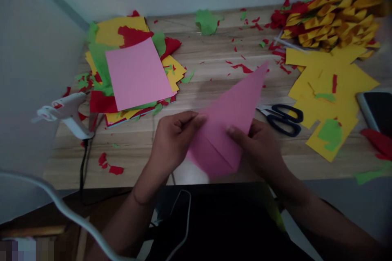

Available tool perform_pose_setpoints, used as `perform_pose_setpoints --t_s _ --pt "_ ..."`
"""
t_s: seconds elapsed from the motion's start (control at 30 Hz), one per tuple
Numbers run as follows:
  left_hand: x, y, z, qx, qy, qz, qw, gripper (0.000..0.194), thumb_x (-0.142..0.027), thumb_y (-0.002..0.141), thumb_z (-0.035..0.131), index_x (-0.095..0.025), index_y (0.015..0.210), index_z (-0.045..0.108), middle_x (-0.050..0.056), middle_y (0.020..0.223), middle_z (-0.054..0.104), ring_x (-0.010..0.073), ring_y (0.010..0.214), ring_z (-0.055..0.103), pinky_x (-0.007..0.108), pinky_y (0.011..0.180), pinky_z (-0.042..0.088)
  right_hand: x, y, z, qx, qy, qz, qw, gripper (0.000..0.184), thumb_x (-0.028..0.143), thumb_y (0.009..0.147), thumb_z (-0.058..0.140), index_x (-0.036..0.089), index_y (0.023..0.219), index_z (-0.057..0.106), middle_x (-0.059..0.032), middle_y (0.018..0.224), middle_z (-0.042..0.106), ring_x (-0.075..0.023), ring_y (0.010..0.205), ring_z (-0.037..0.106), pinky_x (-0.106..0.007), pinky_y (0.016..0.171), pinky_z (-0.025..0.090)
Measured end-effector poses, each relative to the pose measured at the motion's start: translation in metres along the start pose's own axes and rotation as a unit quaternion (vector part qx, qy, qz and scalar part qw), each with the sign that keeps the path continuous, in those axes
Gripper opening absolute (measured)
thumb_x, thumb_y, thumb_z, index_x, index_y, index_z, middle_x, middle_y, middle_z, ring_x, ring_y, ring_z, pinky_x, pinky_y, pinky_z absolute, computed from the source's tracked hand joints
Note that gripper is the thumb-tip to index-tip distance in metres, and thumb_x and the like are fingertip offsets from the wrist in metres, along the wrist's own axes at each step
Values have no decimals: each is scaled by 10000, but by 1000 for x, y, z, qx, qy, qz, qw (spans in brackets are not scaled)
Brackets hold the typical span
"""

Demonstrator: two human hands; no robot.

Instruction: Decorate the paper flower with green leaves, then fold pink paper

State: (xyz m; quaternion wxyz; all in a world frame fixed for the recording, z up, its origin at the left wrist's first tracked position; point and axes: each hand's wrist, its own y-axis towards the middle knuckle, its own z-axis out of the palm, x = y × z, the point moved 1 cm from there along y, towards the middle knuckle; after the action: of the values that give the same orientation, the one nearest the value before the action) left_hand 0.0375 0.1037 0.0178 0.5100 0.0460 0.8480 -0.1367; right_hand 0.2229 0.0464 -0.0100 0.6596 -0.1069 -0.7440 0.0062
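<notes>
A wooden table [214,77] was seen filling most of the view, and every place below is given from the scissors [283,119] lying on it. Far to the left of the scissors a stack of coloured sheets [134,69] was spread, topped by a flat pink square [137,73]. Above and to the right of the scissors a heap of folded yellow and red pieces [333,16] was piled against the wall. Directly right of the scissors, loose yellow sheets [327,89] were laid, some with green and red scraps on them. Just left of the scissors, the folded pink paper [229,118] was held above the table's near edge, its long point slanting up past the scissors toward the heap, its wide end down between the two hands. The right hand [260,149], below and left of the scissors, was closed on that paper's lower right edge, fingers on top. The left hand [174,140], farther left, was pinched on the paper's left edge with thumb and fingertips. A white glue gun [65,112] was stood far left of the scissors, by the stack, its dark cord hanging off the table. A dark phone [378,110] was laid to the far right. Small red scraps [112,165] were scattered above and far left of the scissors.
</notes>
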Motion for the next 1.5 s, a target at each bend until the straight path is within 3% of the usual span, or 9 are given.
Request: perform_pose_setpoints --t_s 0.07,0.17,0.5,0.63,0.77,0.93,1.07,1.37,1.5 --pt "-11 -8 -2 15 -14 -4 1000 325 -423 880 615 -162 718 720 -4 635 622 115 580 507 210 493 354 8 3 7 -55 15 21 998 332 506 795 746 194 715 669 -1 634 648 -153 556 582 -261 477 468" --pt "-18 -16 -8 29 -37 -7 999 281 -432 847 679 -177 758 757 -5 656 673 118 582 545 207 492 380 16 -2 11 -105 28 29 994 353 484 746 789 198 609 633 13 569 593 -126 494 507 -245 434 408" --pt "-18 -17 -10 28 -55 -11 998 262 -423 841 695 -182 787 781 10 683 712 136 610 591 213 516 412 17 -9 9 -107 44 40 992 342 480 719 809 194 599 663 15 557 602 -106 477 481 -226 428 403" --pt "-12 -10 -11 61 -30 -6 998 268 -416 850 681 -167 803 769 12 701 698 123 619 562 203 517 379 9 -8 10 -47 36 52 997 260 443 746 798 203 688 714 -7 631 662 -133 538 543 -243 470 444" --pt "-4 -4 -10 100 -6 -16 995 339 -422 861 653 -146 670 701 -17 570 553 85 535 426 200 454 248 0 0 11 -3 43 60 997 280 425 762 782 188 662 671 4 614 618 -124 539 516 -239 471 422" --pt "6 -8 -6 139 -22 -51 989 394 -449 868 640 -143 621 624 -45 528 407 68 504 313 206 435 167 0 23 6 -48 100 31 993 239 396 776 773 191 720 662 27 655 591 -93 556 477 -216 499 401" --pt "14 -15 -6 168 -40 -71 982 373 -462 877 633 -143 686 660 -35 574 448 74 528 340 198 439 199 2 35 4 -74 115 15 990 244 349 789 746 194 660 607 56 593 501 -71 520 411 -207 493 368" --pt "27 -24 -8 185 -23 -55 981 399 -460 895 630 -148 646 628 -46 561 424 63 514 335 187 445 229 -10 39 7 -118 164 10 979 144 292 787 724 217 734 614 59 606 547 -81 516 494 -203 478 431" --pt "33 -26 -9 173 -42 -66 982 364 -460 894 632 -153 706 688 -32 592 495 72 532 368 188 448 258 -8 40 -2 -181 214 8 960 153 288 774 722 215 730 595 56 615 563 -86 505 501 -204 454 429"
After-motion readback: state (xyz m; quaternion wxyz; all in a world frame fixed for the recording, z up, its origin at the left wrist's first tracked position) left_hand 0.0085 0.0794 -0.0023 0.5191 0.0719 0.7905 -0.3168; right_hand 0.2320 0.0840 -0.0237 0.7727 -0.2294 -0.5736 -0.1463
